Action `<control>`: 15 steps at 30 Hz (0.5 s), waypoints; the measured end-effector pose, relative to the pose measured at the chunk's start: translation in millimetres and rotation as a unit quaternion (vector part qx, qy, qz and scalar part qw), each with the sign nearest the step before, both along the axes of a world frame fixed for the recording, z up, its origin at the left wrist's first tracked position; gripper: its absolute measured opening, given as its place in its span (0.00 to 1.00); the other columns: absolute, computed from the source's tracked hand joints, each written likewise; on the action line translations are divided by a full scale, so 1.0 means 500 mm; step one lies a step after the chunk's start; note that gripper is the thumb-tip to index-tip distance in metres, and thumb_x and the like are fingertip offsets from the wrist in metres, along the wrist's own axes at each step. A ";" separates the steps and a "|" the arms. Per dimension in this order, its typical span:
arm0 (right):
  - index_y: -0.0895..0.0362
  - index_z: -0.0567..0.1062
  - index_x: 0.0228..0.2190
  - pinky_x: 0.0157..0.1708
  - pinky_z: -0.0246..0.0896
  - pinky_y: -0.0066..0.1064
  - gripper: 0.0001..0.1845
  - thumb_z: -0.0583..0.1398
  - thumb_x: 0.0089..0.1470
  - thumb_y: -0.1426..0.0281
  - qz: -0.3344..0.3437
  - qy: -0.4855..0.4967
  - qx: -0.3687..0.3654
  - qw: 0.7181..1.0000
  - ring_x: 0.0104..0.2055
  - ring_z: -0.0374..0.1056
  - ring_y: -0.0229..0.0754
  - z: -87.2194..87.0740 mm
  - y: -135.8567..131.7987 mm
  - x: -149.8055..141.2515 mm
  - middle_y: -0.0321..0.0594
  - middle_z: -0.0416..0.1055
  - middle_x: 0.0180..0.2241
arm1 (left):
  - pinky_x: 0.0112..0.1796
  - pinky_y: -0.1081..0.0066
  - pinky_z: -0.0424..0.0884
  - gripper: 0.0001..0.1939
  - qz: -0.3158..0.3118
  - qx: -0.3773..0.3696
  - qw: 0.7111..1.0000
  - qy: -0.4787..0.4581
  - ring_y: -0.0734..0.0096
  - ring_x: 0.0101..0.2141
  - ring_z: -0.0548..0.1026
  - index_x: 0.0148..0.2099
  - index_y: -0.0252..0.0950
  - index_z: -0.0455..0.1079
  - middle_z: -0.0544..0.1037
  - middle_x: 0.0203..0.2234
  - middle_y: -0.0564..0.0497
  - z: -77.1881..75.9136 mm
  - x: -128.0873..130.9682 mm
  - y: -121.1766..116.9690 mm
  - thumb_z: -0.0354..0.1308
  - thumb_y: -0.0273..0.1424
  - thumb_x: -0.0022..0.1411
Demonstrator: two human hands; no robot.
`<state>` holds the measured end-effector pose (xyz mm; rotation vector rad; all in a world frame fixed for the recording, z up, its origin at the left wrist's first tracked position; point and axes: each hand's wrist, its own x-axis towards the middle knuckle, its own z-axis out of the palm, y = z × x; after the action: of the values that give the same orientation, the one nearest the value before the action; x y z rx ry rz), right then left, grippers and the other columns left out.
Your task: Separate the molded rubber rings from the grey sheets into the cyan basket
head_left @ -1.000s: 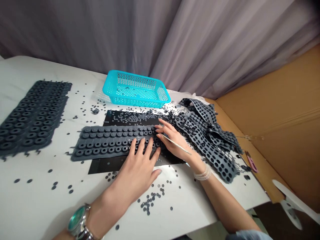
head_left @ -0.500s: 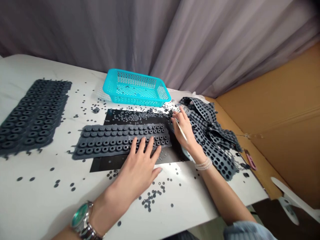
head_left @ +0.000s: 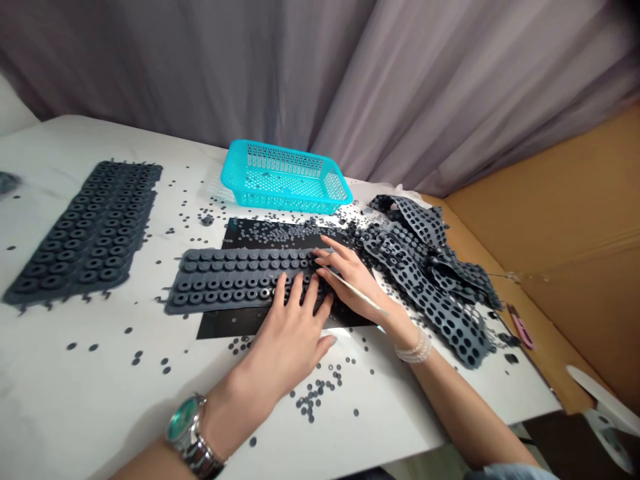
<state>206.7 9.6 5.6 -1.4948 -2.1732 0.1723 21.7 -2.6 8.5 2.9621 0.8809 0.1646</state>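
Note:
A dark grey rubber sheet (head_left: 225, 273) with rows of raised rings lies partly on a black mat (head_left: 220, 325). My left hand (head_left: 290, 340) rests on its near edge with the fingers spread. Over the sheet's right end is my right hand (head_left: 353, 280), closed around a thin pale stick (head_left: 355, 291). The stick's working tip is hidden by my fingers, so I cannot see what kind of tool it is. Many small black discs (head_left: 280, 232) are strewn on the mat behind the sheet.
A blue plastic basket (head_left: 290, 197) stands at the back. Another ringed rubber sheet (head_left: 90, 233) lies to the left. Crumpled perforated rubber sheets (head_left: 435, 293) are piled at the right, near a pink-handled cutter (head_left: 521, 328) by the cardboard (head_left: 560, 220). Loose discs (head_left: 313, 400) dot the white table (head_left: 370, 443).
My right hand moved right off the sheet's end towards the perforated pile, then came back over the sheet with the stick. My left hand stayed on the sheet. The view shifted slightly.

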 end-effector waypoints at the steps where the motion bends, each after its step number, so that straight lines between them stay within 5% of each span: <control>1: 0.54 0.71 0.43 0.57 0.60 0.49 0.11 0.51 0.64 0.68 0.002 -0.006 0.003 1.000 0.67 0.51 0.48 -0.001 0.000 0.000 0.47 0.72 0.52 | 0.59 0.40 0.51 0.31 0.000 -0.001 1.000 0.000 0.37 0.62 0.58 0.66 0.35 0.59 0.62 0.62 0.33 0.000 0.000 0.000 0.43 0.46 0.67; 9: 0.55 0.68 0.42 0.56 0.60 0.50 0.12 0.46 0.66 0.72 0.012 -0.117 0.063 0.991 0.68 0.48 0.48 -0.023 0.025 -0.001 0.48 0.74 0.47 | 0.59 0.40 0.51 0.31 -0.002 0.006 1.000 -0.002 0.36 0.62 0.58 0.66 0.35 0.58 0.60 0.63 0.32 -0.004 0.000 -0.001 0.44 0.46 0.67; 15: 0.56 0.68 0.42 0.61 0.51 0.55 0.11 0.48 0.65 0.70 -0.143 -0.052 0.142 0.978 0.69 0.44 0.51 -0.013 0.043 0.048 0.54 0.72 0.48 | 0.59 0.39 0.51 0.31 -0.003 0.002 1.000 0.008 0.36 0.62 0.57 0.66 0.36 0.58 0.58 0.64 0.34 -0.004 0.000 -0.002 0.43 0.45 0.67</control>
<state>230.6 31.2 -1.0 -1.6517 -1.9314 -0.3065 21.5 -3.8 6.5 2.9733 0.8756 0.1422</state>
